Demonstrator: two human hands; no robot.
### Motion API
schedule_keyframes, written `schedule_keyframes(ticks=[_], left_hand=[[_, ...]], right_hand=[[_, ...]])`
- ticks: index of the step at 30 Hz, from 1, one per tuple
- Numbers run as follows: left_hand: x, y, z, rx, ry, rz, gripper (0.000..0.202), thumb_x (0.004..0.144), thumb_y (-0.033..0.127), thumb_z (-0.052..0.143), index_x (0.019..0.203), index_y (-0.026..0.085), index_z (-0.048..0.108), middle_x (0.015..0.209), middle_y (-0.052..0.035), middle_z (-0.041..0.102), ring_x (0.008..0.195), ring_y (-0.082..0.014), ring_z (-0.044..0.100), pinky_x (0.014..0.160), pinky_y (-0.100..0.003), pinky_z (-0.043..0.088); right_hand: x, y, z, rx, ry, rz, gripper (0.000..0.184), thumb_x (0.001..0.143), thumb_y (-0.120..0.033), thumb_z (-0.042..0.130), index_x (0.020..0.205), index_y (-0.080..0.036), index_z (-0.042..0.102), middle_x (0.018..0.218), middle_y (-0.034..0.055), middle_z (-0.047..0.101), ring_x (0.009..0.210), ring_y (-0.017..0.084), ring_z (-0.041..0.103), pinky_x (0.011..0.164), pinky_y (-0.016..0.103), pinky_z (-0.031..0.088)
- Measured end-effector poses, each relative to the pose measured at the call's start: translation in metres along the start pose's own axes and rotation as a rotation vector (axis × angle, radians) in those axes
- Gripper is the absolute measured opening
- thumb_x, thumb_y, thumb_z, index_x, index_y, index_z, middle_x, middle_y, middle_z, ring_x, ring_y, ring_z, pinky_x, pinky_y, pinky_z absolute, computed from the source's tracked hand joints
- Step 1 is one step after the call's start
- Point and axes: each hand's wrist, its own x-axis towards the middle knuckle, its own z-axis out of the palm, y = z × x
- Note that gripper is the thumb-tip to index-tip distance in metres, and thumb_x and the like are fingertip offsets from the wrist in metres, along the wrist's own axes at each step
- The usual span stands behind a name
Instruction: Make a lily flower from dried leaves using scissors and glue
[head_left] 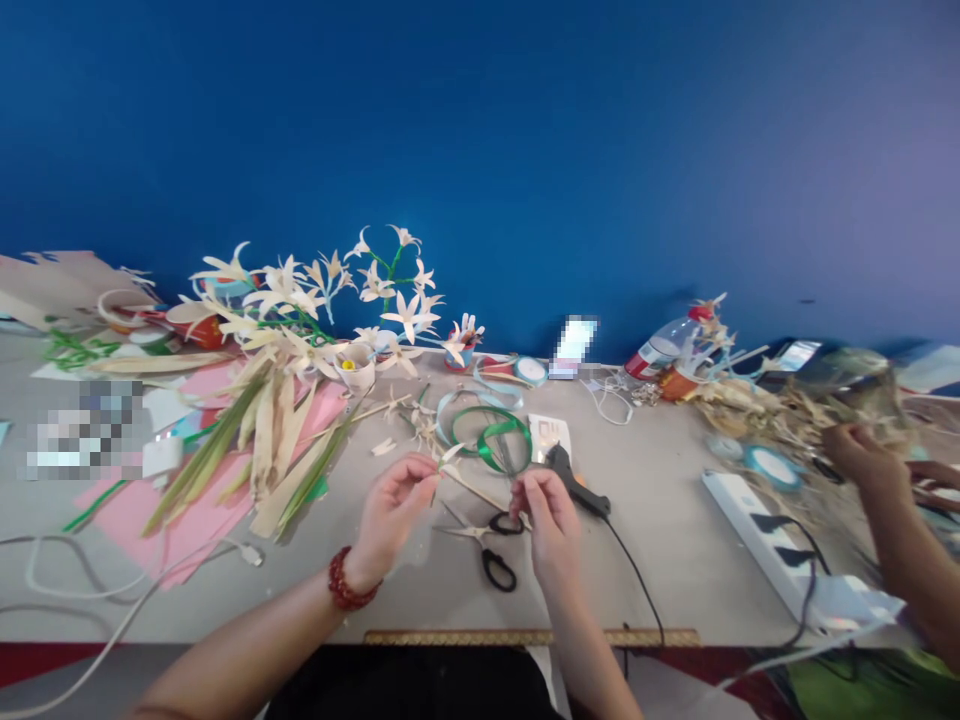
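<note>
My left hand (pixel 394 515), with a red bead bracelet at the wrist, pinches one end of a thin pale straw strip (pixel 480 490). My right hand (pixel 547 520) pinches the other end, and the strip runs slanted between them just above the table. Scissors (pixel 487 545) with black handles lie on the table under and between my hands. A black glue gun (pixel 577 485) rests just beyond my right hand. A green ribbon coil (pixel 499 440) lies behind the strip.
Cream paper-like flowers (pixel 315 300) and long dried leaves (pixel 277 440) on pink sheets fill the left. A white power strip (pixel 780 550) lies at the right, where another person's hand (pixel 862 455) works among dried husks. A plastic bottle (pixel 667 350) lies at the back.
</note>
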Motion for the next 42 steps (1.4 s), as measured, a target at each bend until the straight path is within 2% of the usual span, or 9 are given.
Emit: schedule_keyframes(ticks=[7,13,18,24,27,30,35,39,42], left_hand=[[0.006,-0.005,-0.001,-0.105,0.042,-0.088,0.010,0.079,0.027,0.068,0.077,0.018,0.065,0.087,-0.0022,0.061,0.084,-0.0146,0.055,0.079,-0.024,0.042],[0.011,-0.008,-0.003,-0.147,0.102,-0.132,0.012,0.076,0.027,0.071,0.074,0.018,0.065,0.082,-0.0019,0.061,0.083,-0.0148,0.055,0.081,-0.026,0.043],[0.016,-0.010,-0.005,-0.192,0.143,-0.163,0.015,0.073,0.029,0.073,0.073,0.017,0.064,0.076,-0.0015,0.061,0.078,-0.0141,0.056,0.076,-0.025,0.043],[0.016,-0.011,-0.005,-0.195,0.143,-0.158,0.013,0.075,0.028,0.072,0.075,0.017,0.065,0.078,-0.0012,0.061,0.078,-0.0130,0.055,0.076,-0.024,0.043],[0.014,-0.011,-0.004,-0.184,0.144,-0.152,0.013,0.075,0.028,0.073,0.076,0.017,0.065,0.080,-0.0016,0.061,0.079,-0.0139,0.055,0.076,-0.025,0.043],[0.012,-0.010,-0.002,-0.172,0.144,-0.152,0.013,0.074,0.028,0.073,0.076,0.017,0.065,0.081,-0.0016,0.062,0.080,-0.0143,0.055,0.077,-0.025,0.043],[0.010,-0.007,0.001,-0.167,0.128,-0.122,0.012,0.073,0.027,0.074,0.073,0.018,0.066,0.082,-0.0008,0.063,0.082,-0.0139,0.055,0.080,-0.026,0.043],[0.009,-0.008,0.000,-0.156,0.102,-0.091,0.009,0.074,0.026,0.074,0.074,0.018,0.068,0.083,-0.0013,0.063,0.083,-0.0147,0.055,0.080,-0.026,0.043],[0.007,-0.009,0.000,-0.182,0.071,-0.098,0.007,0.075,0.024,0.073,0.075,0.018,0.069,0.086,-0.0019,0.063,0.087,-0.0156,0.056,0.083,-0.026,0.044]], right_hand=[[0.016,-0.010,-0.027,0.029,0.260,-0.154,0.037,0.087,-0.033,0.057,0.056,-0.020,0.040,0.052,-0.0071,0.037,0.043,0.008,0.033,0.039,0.021,0.028],[0.054,-0.045,-0.114,-0.163,0.841,-0.550,0.024,0.075,-0.025,0.057,0.052,-0.021,0.051,0.050,-0.0020,0.047,0.041,0.012,0.043,0.042,0.030,0.040],[0.068,-0.060,-0.154,-0.197,1.034,-0.692,0.011,0.067,-0.020,0.057,0.061,-0.025,0.049,0.056,-0.0019,0.052,0.044,0.015,0.046,0.043,0.032,0.040],[0.047,-0.046,-0.110,-0.344,0.733,-0.591,0.036,0.081,-0.029,0.053,0.047,-0.024,0.042,0.042,-0.0058,0.038,0.037,0.013,0.036,0.039,0.029,0.037],[0.038,-0.038,-0.082,-0.580,0.332,-0.489,0.037,0.084,-0.034,0.057,0.049,-0.021,0.054,0.048,-0.0009,0.052,0.046,0.014,0.049,0.050,0.029,0.045],[0.036,-0.032,-0.061,-0.677,-0.068,-0.370,0.016,0.080,-0.032,0.066,0.091,-0.021,0.070,0.084,0.0058,0.068,0.070,0.019,0.063,0.069,0.033,0.053],[0.034,-0.024,-0.028,-0.752,-0.074,-0.473,0.015,0.080,-0.026,0.069,0.065,-0.024,0.070,0.058,0.0001,0.061,0.064,0.019,0.058,0.093,0.045,0.046],[0.018,-0.014,0.011,-0.678,-0.294,-0.460,0.024,0.083,-0.021,0.065,0.105,-0.028,0.071,0.113,0.0085,0.067,0.110,0.028,0.057,0.100,0.049,0.039],[0.002,-0.003,0.039,-0.494,-0.329,-0.342,0.021,0.086,-0.021,0.061,0.103,-0.027,0.071,0.111,0.0078,0.067,0.107,0.026,0.059,0.095,0.043,0.044]])
